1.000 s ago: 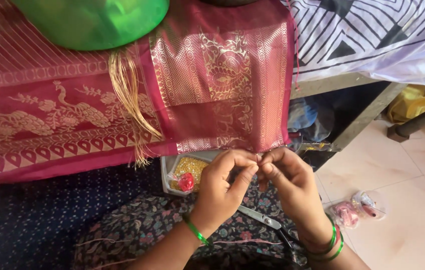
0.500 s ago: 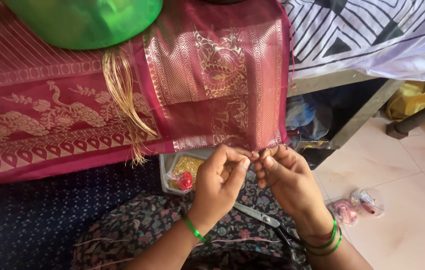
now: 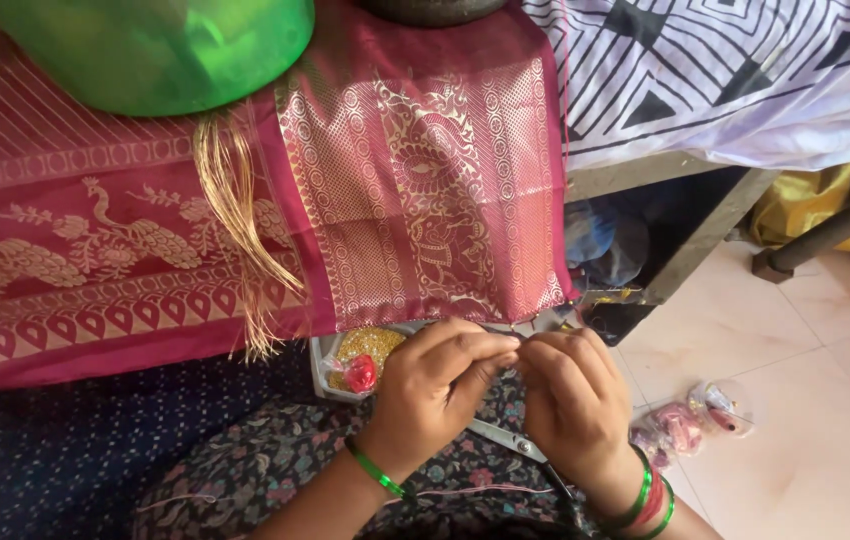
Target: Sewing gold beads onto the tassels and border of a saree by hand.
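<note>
Left hand and right hand pinch the hanging lower edge of the maroon sari between fingertips, the cloth rising toward twelve o'clock. It is glossy silk with woven gold motifs; a small tray of gold beads lies at nine o'clock.

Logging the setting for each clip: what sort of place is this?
Probably a home textile or hand-embroidery workspace: a maroon woven cloth hangs over a table, a tray of gold beads and scissors sit by both hands.
</note>
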